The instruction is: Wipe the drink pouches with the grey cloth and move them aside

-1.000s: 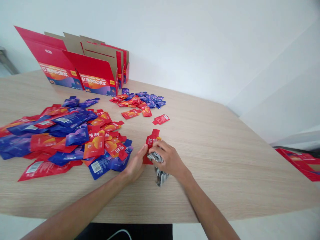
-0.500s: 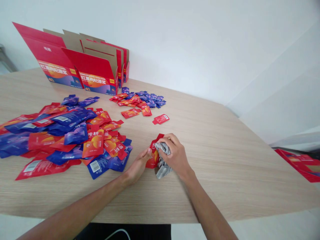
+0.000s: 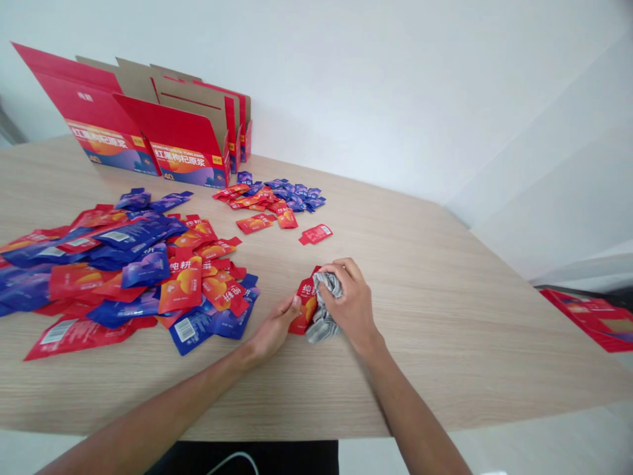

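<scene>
In front of me, a red pouch [image 3: 305,310] with an orange print is pinched at its left edge by my left hand [image 3: 275,328], thumb on top. My right hand [image 3: 350,300] is closed around a crumpled grey striped cloth [image 3: 325,326], which lies against the pouch's right side and covers part of it. A single red pouch [image 3: 316,234] lies face down just beyond my hands. To the left spreads a big heap of red and blue pouches [image 3: 183,284].
Open red cardboard boxes [image 3: 185,165] stand at the back left against the wall. A smaller pile of red and blue pouches [image 3: 284,196] lies in front of them. Off the table's right edge is a red printed box [image 3: 591,316].
My right hand has shifted slightly right with the cloth, baring more of the pouch's printed front. My left hand keeps its pinch on the pouch. The view has turned slightly.
</scene>
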